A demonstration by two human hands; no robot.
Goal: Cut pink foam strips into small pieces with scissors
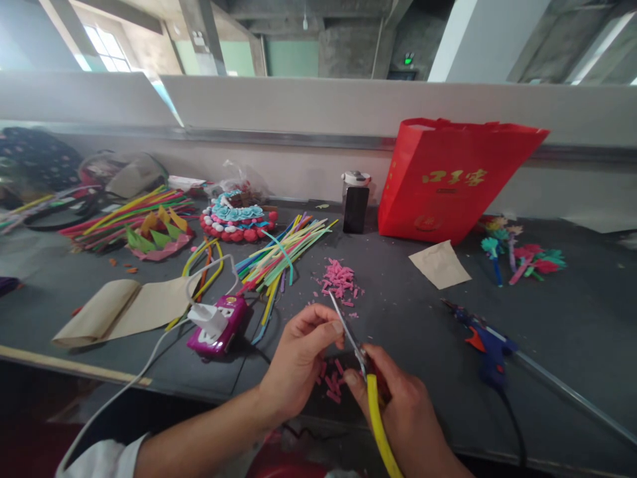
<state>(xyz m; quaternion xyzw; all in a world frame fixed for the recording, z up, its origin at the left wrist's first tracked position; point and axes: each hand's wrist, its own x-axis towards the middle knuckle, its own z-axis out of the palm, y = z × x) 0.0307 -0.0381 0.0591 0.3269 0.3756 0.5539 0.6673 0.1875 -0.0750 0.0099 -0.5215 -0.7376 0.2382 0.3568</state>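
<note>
Two hands are meeting above the worktop [547, 345]: we are pinching our left hand [298, 362] on a scrap too small to name, right against the scissors [350, 334] that our right hand [398, 408] is gripping, blades pointing away toward the pink snippets [338, 279].

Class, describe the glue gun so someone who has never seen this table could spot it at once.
Start at the big red bag at the back of the dark table. Come forward past the tan paper scrap. The glue gun lies there, the only blue tool, with an orange trigger.
</note>
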